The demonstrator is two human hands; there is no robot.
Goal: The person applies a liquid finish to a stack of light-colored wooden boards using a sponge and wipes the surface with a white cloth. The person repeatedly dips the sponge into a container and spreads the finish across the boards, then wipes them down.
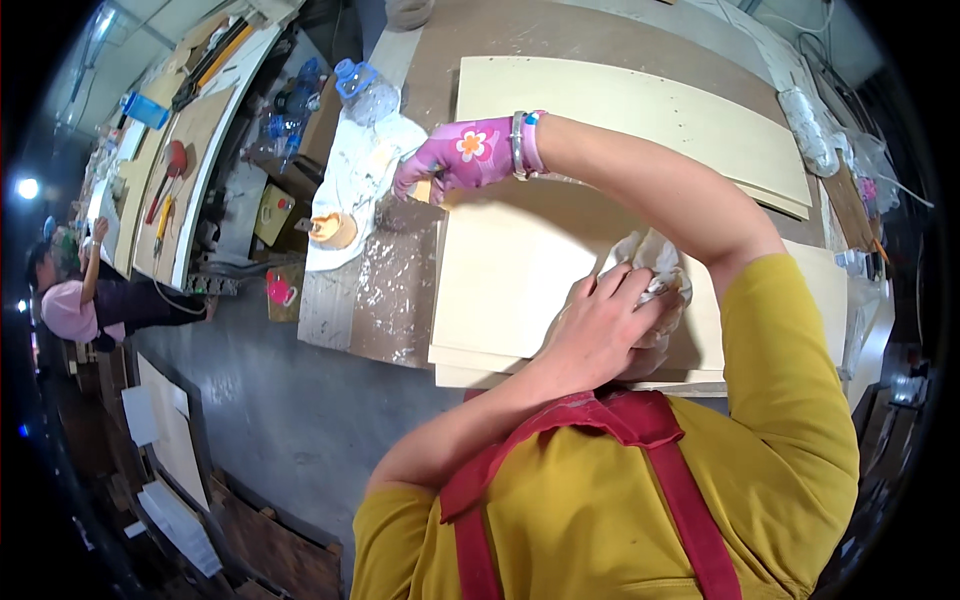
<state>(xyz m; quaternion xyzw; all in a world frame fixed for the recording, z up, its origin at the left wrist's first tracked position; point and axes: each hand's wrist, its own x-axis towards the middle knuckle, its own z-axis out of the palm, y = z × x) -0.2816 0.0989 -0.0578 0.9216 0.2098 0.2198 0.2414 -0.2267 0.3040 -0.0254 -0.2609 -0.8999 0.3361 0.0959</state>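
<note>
My bare left hand (610, 322) is closed around a crumpled whitish rag (655, 265) above a pale flat board (500, 290). My right arm crosses over to the far left. Its hand (465, 160), in a purple flowered glove, is bent down with the fingers pinched on a small tan piece (424, 190), mostly hidden, just off the board's upper left corner. Near that hand a white cloth (365, 160) lies on the bench edge. On the cloth sits a small round tub of orange-tan paste (333, 230), with a blade-like tool (318, 227) at its side.
A second stack of pale boards (620, 95) lies farther back. A clear bottle with a blue cap (366, 92) stands behind the cloth. At left is a cluttered bench with a red-headed tool (175, 160); another person (90, 300) stands beyond it. Plastic-wrapped items (808, 130) line the right edge.
</note>
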